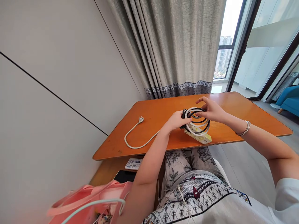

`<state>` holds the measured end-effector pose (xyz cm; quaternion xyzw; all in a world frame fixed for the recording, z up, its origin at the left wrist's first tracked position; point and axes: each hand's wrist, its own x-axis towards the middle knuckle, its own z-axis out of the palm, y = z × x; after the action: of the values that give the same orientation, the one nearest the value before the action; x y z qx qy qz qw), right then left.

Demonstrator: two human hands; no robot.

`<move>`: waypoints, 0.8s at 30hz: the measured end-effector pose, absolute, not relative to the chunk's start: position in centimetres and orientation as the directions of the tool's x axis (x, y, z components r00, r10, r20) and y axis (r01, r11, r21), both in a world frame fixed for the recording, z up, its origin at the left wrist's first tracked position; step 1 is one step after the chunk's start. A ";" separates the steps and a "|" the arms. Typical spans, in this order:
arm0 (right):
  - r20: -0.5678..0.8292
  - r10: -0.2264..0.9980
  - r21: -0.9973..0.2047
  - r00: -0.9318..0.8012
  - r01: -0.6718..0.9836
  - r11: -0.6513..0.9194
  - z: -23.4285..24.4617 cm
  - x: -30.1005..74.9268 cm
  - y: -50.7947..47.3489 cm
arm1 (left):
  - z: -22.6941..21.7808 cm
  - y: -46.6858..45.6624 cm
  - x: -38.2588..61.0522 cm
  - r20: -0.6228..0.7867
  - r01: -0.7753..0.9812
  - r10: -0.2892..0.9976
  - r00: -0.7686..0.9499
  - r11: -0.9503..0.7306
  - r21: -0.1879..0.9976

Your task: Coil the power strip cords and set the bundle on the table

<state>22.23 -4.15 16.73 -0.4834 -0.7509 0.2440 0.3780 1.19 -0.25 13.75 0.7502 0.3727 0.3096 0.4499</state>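
My left hand (176,121) is closed around the left side of a coiled bundle of black and white cable (198,133). At the coil's upper right, my right hand (211,110) has its fingers curved and apart, with the thumb against the loops. Beneath the coil lies a pale yellow power strip (205,139), close to the table's front edge and partly covered by the loops. A white cord (130,146) runs leftward from near my left forearm, bends back, and ends in a plug (140,119) with its prongs up.
The orange-brown wooden table (116,140) has rounded corners and stands by a wall and a grey curtain (179,46). Lower left are a pink bag (93,199), a black flat item (125,176) and a white printed card or box (133,164) on a lower surface.
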 end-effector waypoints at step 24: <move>0.340 0.930 -0.886 -0.143 0.283 0.367 16.1 22.0 -2.9 | 13.2 -1.5 3.5 0.497 0.441 0.543 0.677 -0.839 0.318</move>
<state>22.03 -2.86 16.09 -0.4486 -0.6757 0.3391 0.4766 3.51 -1.55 13.15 0.9115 0.2700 0.2980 0.0860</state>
